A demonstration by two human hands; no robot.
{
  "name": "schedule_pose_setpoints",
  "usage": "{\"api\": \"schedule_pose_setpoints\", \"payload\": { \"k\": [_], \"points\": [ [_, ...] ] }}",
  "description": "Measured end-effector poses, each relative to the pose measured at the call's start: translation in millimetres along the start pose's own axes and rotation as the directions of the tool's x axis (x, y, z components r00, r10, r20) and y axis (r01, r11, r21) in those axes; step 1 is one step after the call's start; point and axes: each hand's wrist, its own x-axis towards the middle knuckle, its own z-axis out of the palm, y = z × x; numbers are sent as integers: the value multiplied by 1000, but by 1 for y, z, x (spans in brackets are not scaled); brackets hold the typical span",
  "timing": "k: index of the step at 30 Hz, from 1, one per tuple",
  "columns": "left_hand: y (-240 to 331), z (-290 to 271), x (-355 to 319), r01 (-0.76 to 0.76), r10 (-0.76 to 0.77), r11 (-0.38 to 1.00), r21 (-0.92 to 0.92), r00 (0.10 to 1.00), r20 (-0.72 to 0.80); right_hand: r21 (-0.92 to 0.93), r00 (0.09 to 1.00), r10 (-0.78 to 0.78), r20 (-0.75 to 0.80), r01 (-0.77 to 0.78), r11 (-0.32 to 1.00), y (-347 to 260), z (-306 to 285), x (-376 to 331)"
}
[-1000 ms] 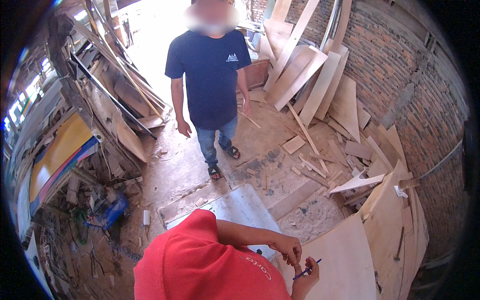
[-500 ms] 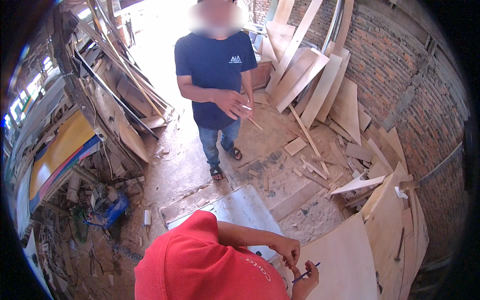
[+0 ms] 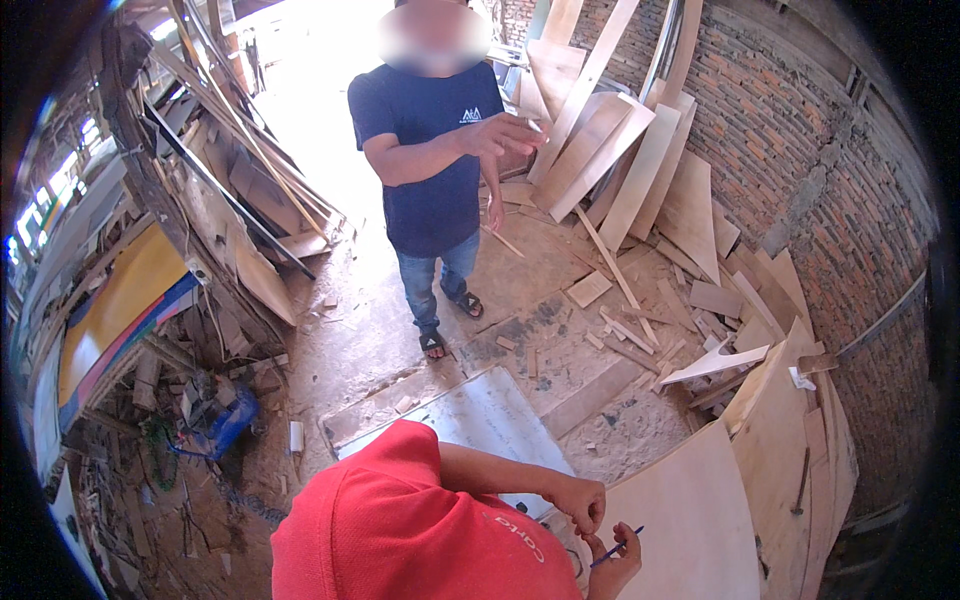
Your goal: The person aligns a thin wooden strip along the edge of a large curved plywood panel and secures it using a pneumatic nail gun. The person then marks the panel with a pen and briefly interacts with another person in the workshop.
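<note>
My left hand [image 3: 580,502] is in front of my red shirt [image 3: 400,530], its fingertips pinched together; what they hold, if anything, is too small to make out. Just below it, my right hand [image 3: 617,566] is closed around a slim blue pen [image 3: 634,538], which slants up from the fingers. The two hands are close together. Beside them on the right lies a large pale plywood sheet [image 3: 690,510]. Past my left forearm is a flat white board [image 3: 470,410] with faint marks, partly covered by my arm and sleeve.
Ahead stands a person in a dark T-shirt [image 3: 430,210], one hand raised with a small white thing in it. Plywood boards [image 3: 600,150] lean against the brick wall [image 3: 800,130]. Offcuts [image 3: 630,325] litter the floor. A hammer-like tool [image 3: 801,480] rests at right. Timber [image 3: 240,130] leans on the left.
The other person's hand has risen and swung to the right with the small white thing. My hands have shifted only slightly; the pen is still in my right hand.
</note>
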Motion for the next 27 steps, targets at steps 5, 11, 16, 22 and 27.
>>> {"api": "schedule_pose_setpoints", "payload": {
  "k": [5,11,16,22,27],
  "points": [
    [-2,5,-6,-10,10,999,35,1000,-16,-34,1000,-28,13,29,999,-14,1,-6],
    [-119,0,17,-28,57,981,192,988,-142,-169,999,-24,31,29,985,24,10,-19],
    [-102,-26,-63,314,-209,946,80,780,-590,-463,873,242,-424,-439,770,101,-25,-17],
    [-220,-79,-145,610,-216,720,330,650,-729,-549,855,334,-396,-512,661,148,-89,1],
    [-226,-66,-127,802,-180,570,181,336,-924,-267,962,10,-273,-86,960,146,-33,-22]
  ]
}}
